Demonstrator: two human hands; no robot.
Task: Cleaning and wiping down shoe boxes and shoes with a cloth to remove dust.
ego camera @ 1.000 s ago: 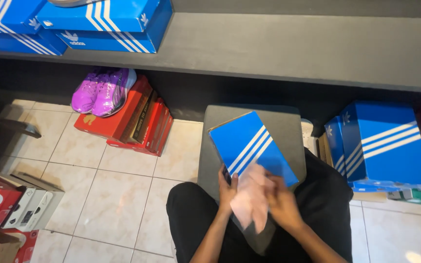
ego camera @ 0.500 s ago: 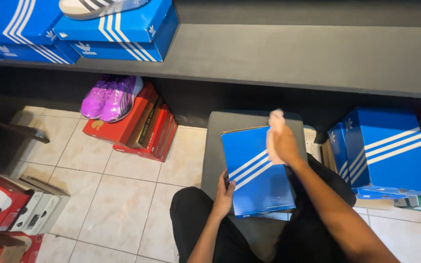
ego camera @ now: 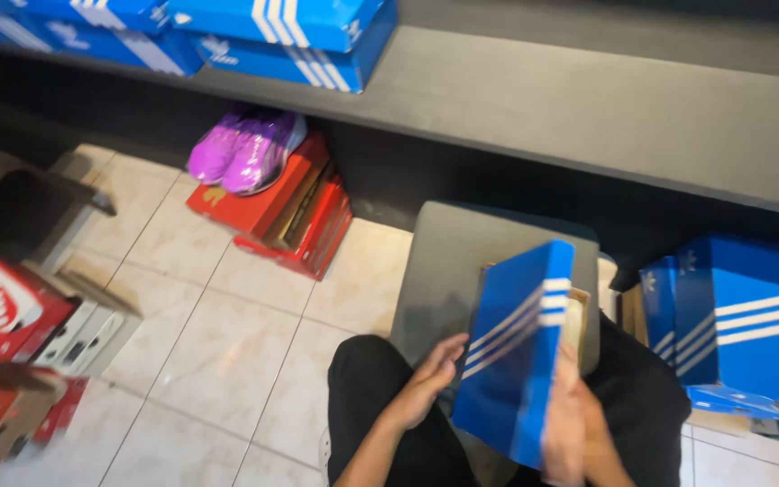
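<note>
A blue shoebox with white stripes (ego camera: pixel 511 356) stands on its side over my lap and the grey stool (ego camera: pixel 462 261), its lid swung partly up so the brown inside shows at the top. My right hand (ego camera: pixel 570 428) grips the box's lower right edge and is blurred. My left hand (ego camera: pixel 430 374) rests against the box's left side with fingers spread. My black trousers (ego camera: pixel 362 388) fill the bottom of the view.
A dark shelf (ego camera: pixel 588 108) carries blue striped boxes (ego camera: pixel 281 32) at the top left. Purple sneakers (ego camera: pixel 245 149) sit on red boxes (ego camera: pixel 281 212) under it. More blue boxes (ego camera: pixel 750 325) stand at the right, red and grey boxes (ego camera: pixel 20 325) at the left.
The box went from lying flat with its striped face up to standing on edge. My right hand dropped from the box's top edge to its lower right side.
</note>
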